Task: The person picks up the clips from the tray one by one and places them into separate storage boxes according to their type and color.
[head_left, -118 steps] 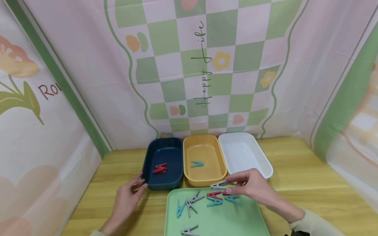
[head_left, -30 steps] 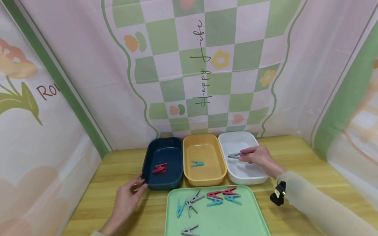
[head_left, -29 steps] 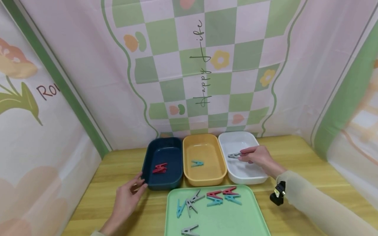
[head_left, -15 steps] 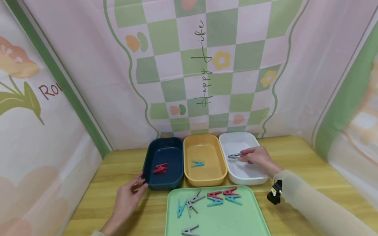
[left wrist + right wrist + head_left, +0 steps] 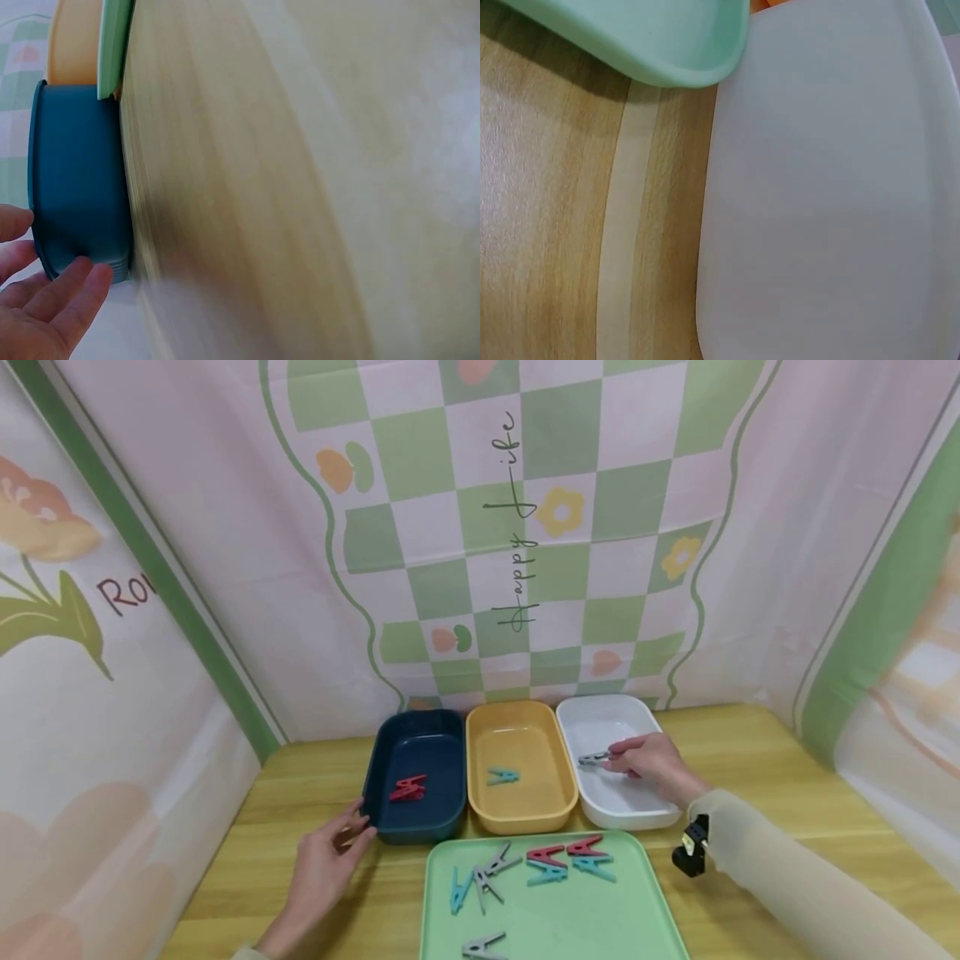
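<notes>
My right hand [image 5: 654, 762] reaches into the white tray [image 5: 626, 820] and pinches a grey clothespin [image 5: 592, 760] low over its floor. In the right wrist view only the outer wall of that white tray [image 5: 817, 187] shows; hand and clothespin are out of that view. My left hand [image 5: 324, 866] is at the near left corner of the dark blue tray [image 5: 420, 832], fingertips touching its wall, as the left wrist view also shows of the hand [image 5: 49, 307]. Red clothespins [image 5: 408, 788] lie in the blue tray, and a light blue clothespin [image 5: 502, 775] lies in the yellow tray [image 5: 521, 823].
A green tray [image 5: 592, 927] in front holds several loose clothespins: grey ones [image 5: 486, 883], light blue ones [image 5: 459, 892] and red ones [image 5: 545, 856]. The three deep trays stand side by side against a printed curtain [image 5: 480, 652] on the wooden table [image 5: 720, 743].
Since the oldest frame, my right hand has carried the grey clothespin from above the green tray into the white tray. In the last half second it sank slightly. My left hand stays put.
</notes>
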The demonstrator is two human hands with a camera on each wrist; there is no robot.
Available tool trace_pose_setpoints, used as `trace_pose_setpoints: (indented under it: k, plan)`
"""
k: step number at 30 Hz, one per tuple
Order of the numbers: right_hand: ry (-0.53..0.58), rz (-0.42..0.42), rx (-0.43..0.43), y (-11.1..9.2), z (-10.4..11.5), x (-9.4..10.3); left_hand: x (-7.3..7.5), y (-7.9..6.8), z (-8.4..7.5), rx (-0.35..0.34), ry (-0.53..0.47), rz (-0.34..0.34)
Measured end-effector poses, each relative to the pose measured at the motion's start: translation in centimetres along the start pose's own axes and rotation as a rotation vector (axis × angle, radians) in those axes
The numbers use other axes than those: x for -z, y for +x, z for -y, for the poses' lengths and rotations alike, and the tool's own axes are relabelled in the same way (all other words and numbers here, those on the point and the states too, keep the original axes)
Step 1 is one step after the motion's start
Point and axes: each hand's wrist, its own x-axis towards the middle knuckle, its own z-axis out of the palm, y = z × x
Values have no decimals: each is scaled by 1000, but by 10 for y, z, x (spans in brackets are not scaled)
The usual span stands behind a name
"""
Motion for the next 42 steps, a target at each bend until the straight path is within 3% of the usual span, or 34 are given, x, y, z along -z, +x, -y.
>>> trace_pose_setpoints:
  k: [16,21,32,42]
  plan:
    - [-51,6,-31,1,-1,-2,1,-1,-2,-1,2,-2]
    - [-79,-15,12,-5,5,0,1,-2,-1,3,5,1]
    - [-108,8,180,-52,38,-2,1,-1,-1,-25,-16,-18]
    - [-93,-5,304,-88,31,-6,0,-1,-2,-16,-25,-14]
